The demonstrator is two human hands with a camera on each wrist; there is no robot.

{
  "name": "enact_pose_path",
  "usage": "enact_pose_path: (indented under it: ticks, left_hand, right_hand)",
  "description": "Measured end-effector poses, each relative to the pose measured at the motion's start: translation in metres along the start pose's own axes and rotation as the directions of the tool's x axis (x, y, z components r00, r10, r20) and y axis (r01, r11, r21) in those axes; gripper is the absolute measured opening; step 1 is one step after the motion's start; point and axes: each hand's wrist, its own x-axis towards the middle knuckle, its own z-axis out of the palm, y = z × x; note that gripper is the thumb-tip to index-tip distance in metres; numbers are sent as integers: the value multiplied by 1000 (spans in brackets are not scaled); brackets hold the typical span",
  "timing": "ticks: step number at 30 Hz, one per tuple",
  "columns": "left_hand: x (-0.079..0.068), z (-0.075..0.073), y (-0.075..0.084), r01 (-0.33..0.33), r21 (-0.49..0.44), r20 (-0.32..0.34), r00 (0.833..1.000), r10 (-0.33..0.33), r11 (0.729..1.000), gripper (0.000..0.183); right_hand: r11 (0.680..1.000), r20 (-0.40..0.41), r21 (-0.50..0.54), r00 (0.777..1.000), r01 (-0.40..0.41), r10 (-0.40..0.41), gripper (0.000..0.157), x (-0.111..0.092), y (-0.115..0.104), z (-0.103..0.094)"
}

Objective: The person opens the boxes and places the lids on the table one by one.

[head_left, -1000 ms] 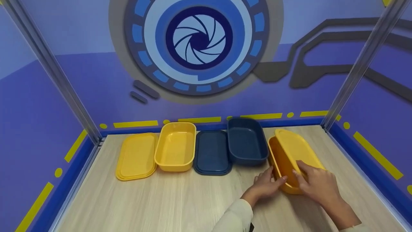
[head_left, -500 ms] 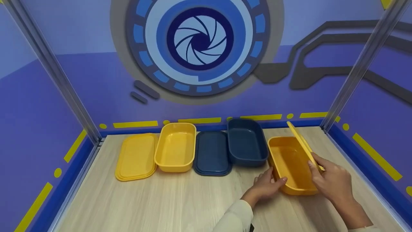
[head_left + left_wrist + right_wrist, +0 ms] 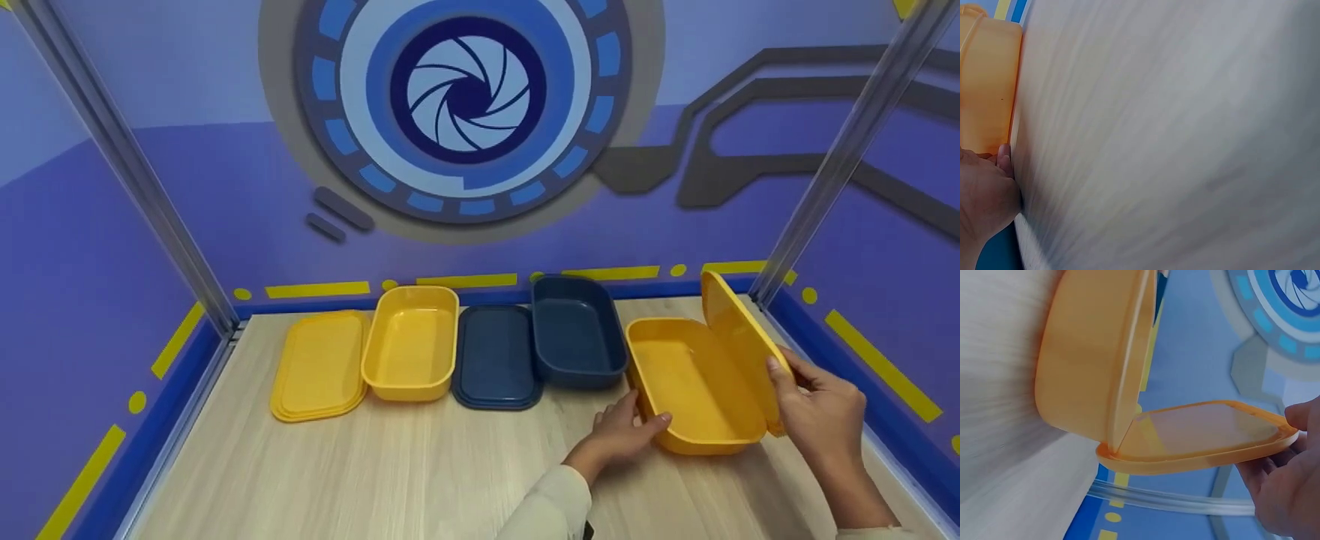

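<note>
An orange-yellow food container (image 3: 705,446) stands at the right of the table, its inside showing bare. My left hand (image 3: 619,435) holds it at the near left corner, thumb at the rim and fingers along the outer side. Its lid (image 3: 742,337) is tilted up on edge at the container's right side. My right hand (image 3: 825,405) pinches the lid's near upper edge between thumb and fingers. From the right wrist view, the lid (image 3: 1202,433) leans away from the container's wall (image 3: 1089,354), its lower edge right at the rim. The left wrist view catches only part of the left hand (image 3: 985,197).
Left of the hands, in a row, are a dark blue container (image 3: 577,375), a dark blue lid (image 3: 497,356), a yellow container (image 3: 409,390) and a yellow lid (image 3: 321,364). Printed panels and metal posts (image 3: 832,157) border the wooden table (image 3: 375,472).
My right hand has lifted the lid off the container's top and swung it rightward until it stands on edge. The left hand has stayed at the container's corner.
</note>
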Motion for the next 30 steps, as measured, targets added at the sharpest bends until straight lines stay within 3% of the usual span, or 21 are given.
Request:
enact_pose_path:
  ticks: [5, 10, 18, 26, 30]
  left_hand:
    - [0, -1, -2, 5, -2, -1, 1000, -5, 1000, 78]
    - [0, -3, -3, -15, 2, 3, 1000, 15, 1000, 78]
    - [2, -2, -1, -32, 3, -6, 999, 32, 999, 75]
    - [2, -1, -1, -30, 2, -16, 999, 30, 1000, 72]
    - [1, -1, 0, -17, 1, -12, 1000, 17, 1000, 73]
  right_hand:
    - [981, 27, 90, 985, -174, 172, 45, 11, 8, -10]
    - [926, 47, 250, 959, -282, 279, 50, 19, 18, -19]
    - [773, 66, 483, 897, -411, 436, 57, 27, 30, -21]
    - [667, 106, 576, 852, -473, 512, 60, 35, 50, -21]
    - [589, 142, 645, 834, -486, 533, 62, 38, 62, -24]
